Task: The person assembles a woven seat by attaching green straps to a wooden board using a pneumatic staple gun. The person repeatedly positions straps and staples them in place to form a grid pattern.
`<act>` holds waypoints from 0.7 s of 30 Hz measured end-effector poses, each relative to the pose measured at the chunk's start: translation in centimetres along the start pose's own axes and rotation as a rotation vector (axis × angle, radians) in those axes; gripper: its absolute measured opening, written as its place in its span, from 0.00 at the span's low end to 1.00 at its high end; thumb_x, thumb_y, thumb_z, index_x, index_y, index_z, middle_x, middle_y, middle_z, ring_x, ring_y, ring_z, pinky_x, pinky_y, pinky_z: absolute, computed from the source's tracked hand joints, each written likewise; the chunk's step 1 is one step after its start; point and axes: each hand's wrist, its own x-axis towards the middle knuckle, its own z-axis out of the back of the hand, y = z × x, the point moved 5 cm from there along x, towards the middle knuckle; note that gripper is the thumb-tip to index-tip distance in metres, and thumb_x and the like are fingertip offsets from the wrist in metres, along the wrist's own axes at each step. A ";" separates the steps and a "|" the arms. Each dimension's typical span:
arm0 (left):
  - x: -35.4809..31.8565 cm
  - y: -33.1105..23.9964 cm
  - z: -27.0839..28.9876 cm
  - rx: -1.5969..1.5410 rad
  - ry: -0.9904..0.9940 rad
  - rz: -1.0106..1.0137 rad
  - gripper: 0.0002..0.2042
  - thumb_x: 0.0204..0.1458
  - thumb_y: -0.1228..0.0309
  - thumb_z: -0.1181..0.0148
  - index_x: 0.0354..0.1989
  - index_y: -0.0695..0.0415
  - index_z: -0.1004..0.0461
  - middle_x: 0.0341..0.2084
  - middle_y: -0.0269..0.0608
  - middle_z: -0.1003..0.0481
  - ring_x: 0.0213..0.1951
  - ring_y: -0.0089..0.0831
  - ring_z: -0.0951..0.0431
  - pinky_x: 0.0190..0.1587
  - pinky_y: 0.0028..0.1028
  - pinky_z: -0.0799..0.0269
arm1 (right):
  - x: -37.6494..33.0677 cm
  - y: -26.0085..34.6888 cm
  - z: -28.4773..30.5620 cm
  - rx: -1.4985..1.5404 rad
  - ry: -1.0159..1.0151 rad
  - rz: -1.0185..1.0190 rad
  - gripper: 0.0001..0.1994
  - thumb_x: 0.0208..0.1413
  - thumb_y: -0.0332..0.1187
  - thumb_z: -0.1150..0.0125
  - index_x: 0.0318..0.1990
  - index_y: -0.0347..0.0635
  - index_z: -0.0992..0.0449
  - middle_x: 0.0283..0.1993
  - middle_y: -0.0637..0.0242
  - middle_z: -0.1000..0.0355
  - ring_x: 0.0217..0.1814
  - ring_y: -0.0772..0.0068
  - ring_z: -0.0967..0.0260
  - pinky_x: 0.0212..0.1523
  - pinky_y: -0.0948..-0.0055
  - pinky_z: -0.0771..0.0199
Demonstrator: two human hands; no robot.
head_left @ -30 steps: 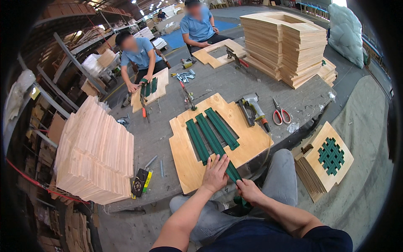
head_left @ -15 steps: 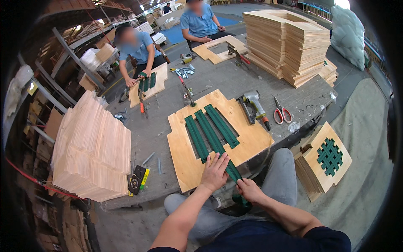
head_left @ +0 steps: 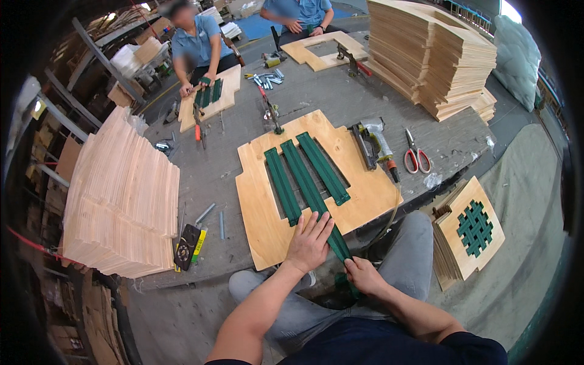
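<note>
A plywood panel (head_left: 267, 210) with a cut-out lies on the grey table in front of me. Three green webbing straps (head_left: 307, 173) run across it lengthwise. My left hand (head_left: 310, 240) lies flat on the panel's near edge, fingers spread over the middle strap. Just below the table edge, my right hand (head_left: 364, 277) pinches the loose end of that same strap (head_left: 336, 243) and holds it taut over the edge.
A staple gun (head_left: 374, 140) and red-handled scissors (head_left: 415, 155) lie right of the panel. Tall plywood stacks stand at the left (head_left: 121, 194) and far right (head_left: 435, 55). A finished panel with woven green straps (head_left: 473, 228) leans at my right. Two other people work across the table.
Both hands stay where they were on the strap and panel. The view has tilted slightly; the person at the far left keeps working on a panel.
</note>
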 end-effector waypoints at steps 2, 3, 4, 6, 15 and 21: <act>0.0 0.3 -0.1 0.008 0.019 0.003 0.28 0.53 0.66 0.40 0.65 0.55 0.30 0.68 0.46 0.34 0.70 0.49 0.36 0.72 0.55 0.48 | 0.5 -0.3 0.3 -0.142 -0.017 0.073 0.18 0.72 0.42 0.54 0.34 0.37 0.28 0.26 0.58 0.30 0.30 0.59 0.30 0.35 0.61 0.32; 0.1 0.4 -0.2 0.008 0.024 0.002 0.28 0.53 0.66 0.39 0.65 0.55 0.30 0.68 0.46 0.34 0.70 0.49 0.36 0.72 0.55 0.49 | 0.7 -0.3 0.5 -0.217 -0.028 0.110 0.19 0.72 0.42 0.55 0.34 0.36 0.28 0.26 0.54 0.29 0.32 0.53 0.28 0.36 0.58 0.31; -0.1 0.4 -0.4 -0.020 0.032 0.000 0.29 0.52 0.67 0.39 0.65 0.54 0.30 0.69 0.47 0.34 0.70 0.50 0.37 0.72 0.55 0.49 | 0.8 -0.6 0.5 -0.251 -0.034 0.094 0.19 0.72 0.42 0.55 0.35 0.36 0.28 0.28 0.51 0.28 0.34 0.48 0.28 0.38 0.55 0.30; -0.1 0.6 -0.4 -0.068 0.044 -0.006 0.30 0.50 0.70 0.38 0.65 0.54 0.30 0.69 0.48 0.35 0.70 0.51 0.38 0.72 0.57 0.48 | 1.1 -1.1 0.3 -0.319 -0.045 0.069 0.19 0.72 0.42 0.55 0.36 0.35 0.27 0.31 0.45 0.27 0.39 0.38 0.27 0.41 0.50 0.30; 0.1 0.8 0.1 -0.072 0.076 -0.040 0.29 0.52 0.68 0.40 0.66 0.57 0.30 0.68 0.54 0.36 0.71 0.55 0.40 0.72 0.59 0.51 | 6.1 -3.1 0.0 -0.696 -0.046 0.024 0.18 0.71 0.42 0.54 0.40 0.34 0.26 0.41 0.35 0.24 0.48 0.30 0.27 0.48 0.40 0.29; -3.5 -2.2 2.7 -0.614 -0.238 0.156 0.16 0.54 0.77 0.39 0.52 0.59 0.21 0.47 0.49 0.20 0.45 0.49 0.19 0.52 0.40 0.23 | 9.7 -4.1 -0.3 -0.647 -0.049 0.137 0.22 0.70 0.46 0.51 0.41 0.30 0.24 0.40 0.35 0.24 0.47 0.29 0.26 0.46 0.41 0.26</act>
